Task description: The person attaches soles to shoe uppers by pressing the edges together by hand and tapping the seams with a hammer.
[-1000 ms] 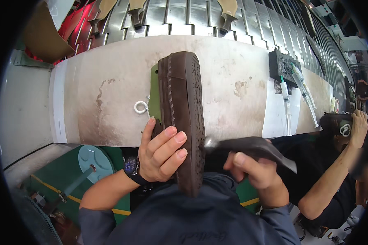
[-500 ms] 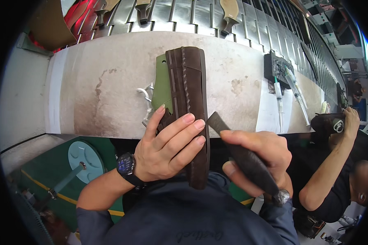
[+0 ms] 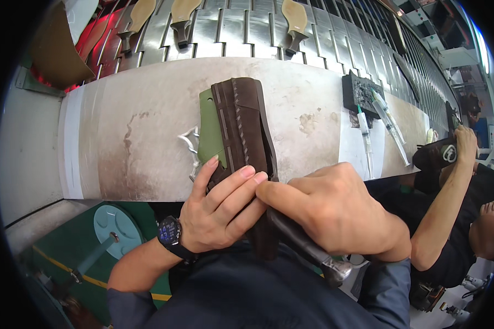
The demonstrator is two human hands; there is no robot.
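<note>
A dark brown leather shoe (image 3: 241, 123) with a braided side seam lies on its side, running from the table top past its near edge towards me. A green last (image 3: 209, 134) shows along its left side, and pale laces (image 3: 190, 151) hang beside it. My left hand (image 3: 219, 205) grips the shoe across its middle, fingers laid over the leather. My right hand (image 3: 335, 205) is closed around a dark-handled tool (image 3: 297, 233) with a silver butt. Its flat working end is hidden at the shoe's right edge, where a narrow gap shows; the right fingertips meet my left ones.
Ahead runs a metal slat conveyor (image 3: 214, 33) carrying several tan lasts (image 3: 295, 19). On the table's right side, syringes (image 3: 366, 140) rest against a black block (image 3: 359, 93). A co-worker's arm (image 3: 442, 203) is at the right. A blue-green round plate on a post (image 3: 115, 233) stands below left.
My right hand has swung left and brought the tool's flat end against the shoe's right edge. A gap now shows along that edge. The left hand keeps its hold.
</note>
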